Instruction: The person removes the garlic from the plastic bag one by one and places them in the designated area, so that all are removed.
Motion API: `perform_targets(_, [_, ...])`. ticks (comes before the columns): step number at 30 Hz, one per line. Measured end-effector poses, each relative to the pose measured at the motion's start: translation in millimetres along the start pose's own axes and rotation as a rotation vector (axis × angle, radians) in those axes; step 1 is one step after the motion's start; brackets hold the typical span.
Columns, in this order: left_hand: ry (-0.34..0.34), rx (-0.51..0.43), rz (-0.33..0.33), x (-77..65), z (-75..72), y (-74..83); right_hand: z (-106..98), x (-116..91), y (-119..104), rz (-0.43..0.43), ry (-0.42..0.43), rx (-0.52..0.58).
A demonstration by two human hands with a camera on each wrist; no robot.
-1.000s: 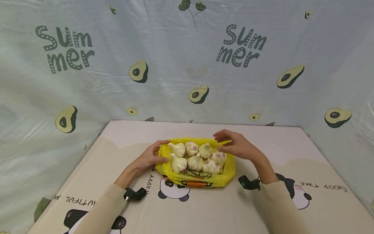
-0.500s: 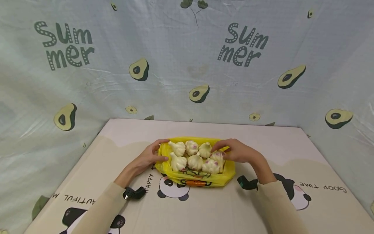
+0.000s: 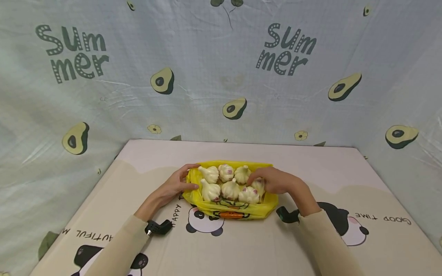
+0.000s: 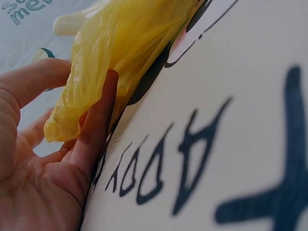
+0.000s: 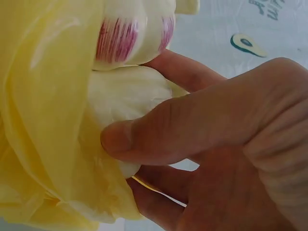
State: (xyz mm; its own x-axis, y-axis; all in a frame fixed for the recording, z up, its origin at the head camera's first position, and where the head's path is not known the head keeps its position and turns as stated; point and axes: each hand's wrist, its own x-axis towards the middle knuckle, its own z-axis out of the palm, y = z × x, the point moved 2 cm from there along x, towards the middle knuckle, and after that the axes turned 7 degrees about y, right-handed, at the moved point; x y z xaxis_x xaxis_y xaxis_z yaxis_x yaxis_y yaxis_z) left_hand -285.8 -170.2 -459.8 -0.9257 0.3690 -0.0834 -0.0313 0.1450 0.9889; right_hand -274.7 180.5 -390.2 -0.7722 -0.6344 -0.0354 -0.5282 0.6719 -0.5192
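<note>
A yellow plastic bag (image 3: 260, 211) lies with its mouth spread wide, and several white garlic bulbs (image 3: 210, 190) sit inside in two rows. My left hand (image 3: 174, 185) holds the bag's left end, thumb on one side and fingers on the other; in the left wrist view the yellow film (image 4: 89, 72) bunches between them. At the right end, my right hand (image 3: 280, 181) reaches into the bag and grips the rightmost garlic bulb (image 5: 127, 94). Its thumb presses the near side, with fingers round the far side. A purple-streaked bulb (image 5: 137, 31) touches the gripped one.
The bag rests on a pale tabletop (image 3: 241, 249) printed with pandas and lettering. Behind it hangs a light cloth (image 3: 200, 46) with avocados and "summer" printed on it. A black wrist camera (image 3: 159, 227) sits at the left cuff, another black camera (image 3: 287, 214) at the right.
My right hand has come down and left from above the bag's right end onto the rightmost garlic bulb, closing round it. My left hand has stayed on the bag's left end.
</note>
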Motion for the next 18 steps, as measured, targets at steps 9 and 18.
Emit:
perform_targets(9, [-0.006, -0.009, 0.006, 1.6, -0.5, 2.0, -14.8, -7.5, 0.2, -0.016, 0.083, 0.037])
perform_targets(18, [0.011, 0.010, -0.006, 0.4, -1.1, 0.7, -30.4, -19.3, -1.1, -0.044, 0.146, 0.109])
